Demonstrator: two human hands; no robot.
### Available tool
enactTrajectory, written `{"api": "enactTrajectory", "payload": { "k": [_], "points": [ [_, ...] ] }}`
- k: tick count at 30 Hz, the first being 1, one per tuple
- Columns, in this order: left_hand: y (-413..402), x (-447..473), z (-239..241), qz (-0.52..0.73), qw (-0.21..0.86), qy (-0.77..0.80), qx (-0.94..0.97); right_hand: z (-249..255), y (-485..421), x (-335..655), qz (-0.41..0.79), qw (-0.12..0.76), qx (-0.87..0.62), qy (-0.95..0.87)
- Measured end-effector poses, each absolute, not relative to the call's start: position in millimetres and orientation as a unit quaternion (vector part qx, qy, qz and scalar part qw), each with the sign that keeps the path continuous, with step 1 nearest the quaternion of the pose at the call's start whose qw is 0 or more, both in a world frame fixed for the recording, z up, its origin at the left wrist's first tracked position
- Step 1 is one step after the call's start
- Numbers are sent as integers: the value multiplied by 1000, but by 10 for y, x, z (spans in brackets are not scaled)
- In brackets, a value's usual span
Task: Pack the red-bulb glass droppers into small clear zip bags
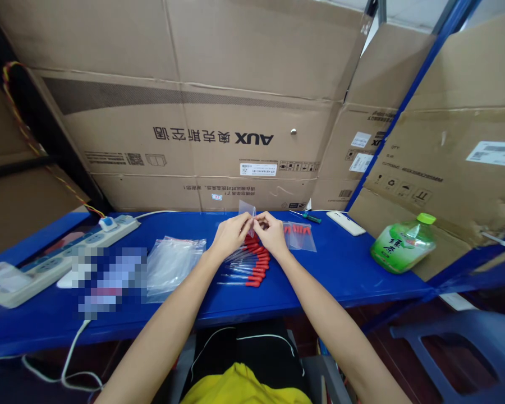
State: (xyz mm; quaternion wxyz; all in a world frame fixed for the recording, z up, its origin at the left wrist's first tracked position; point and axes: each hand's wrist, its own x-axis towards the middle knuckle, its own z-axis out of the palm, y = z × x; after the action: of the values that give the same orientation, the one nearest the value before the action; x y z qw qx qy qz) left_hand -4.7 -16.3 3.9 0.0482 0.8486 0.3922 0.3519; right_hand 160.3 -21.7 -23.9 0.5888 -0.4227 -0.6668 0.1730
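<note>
Pinched narrowly between thumb and fingers of both hands, a small clear bag (246, 209) sits upright near the centre of the frame, the left hand (232, 233) and right hand (271, 233) close together with fingers bent and their tips almost meeting. Below these hands, red-ended sticks (258, 275) lie fanned out on the blue table (340, 269). From the lower left, the left forearm (168, 320) slants up and inward, while the right forearm (328, 311) rises from the lower right, both wrists above the table.
</note>
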Motion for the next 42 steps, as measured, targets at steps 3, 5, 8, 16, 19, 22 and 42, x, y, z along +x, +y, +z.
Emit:
{"api": "enactTrajectory", "payload": {
  "k": [3,5,8,16,19,22,42],
  "points": [
    [-167,-51,45,367,21,400,840,-234,-189,1596,165,595,-441,-651],
    [-168,-62,53,394,-3,413,821,-235,-150,1622,152,607,-468,-624],
    [-169,-81,68,420,-25,432,798,-241,-107,1698,126,607,-507,-599],
    [-172,-51,48,370,14,379,848,-219,-179,1661,96,556,-495,-661],
    [-186,-43,36,368,4,357,858,-229,-168,1645,108,573,-483,-654],
    [-211,-37,40,395,-23,364,843,-255,-134,1694,90,581,-508,-629],
    [-208,243,-33,605,589,164,510,-182,-172,1520,386,670,-263,-577]
  ]
}}
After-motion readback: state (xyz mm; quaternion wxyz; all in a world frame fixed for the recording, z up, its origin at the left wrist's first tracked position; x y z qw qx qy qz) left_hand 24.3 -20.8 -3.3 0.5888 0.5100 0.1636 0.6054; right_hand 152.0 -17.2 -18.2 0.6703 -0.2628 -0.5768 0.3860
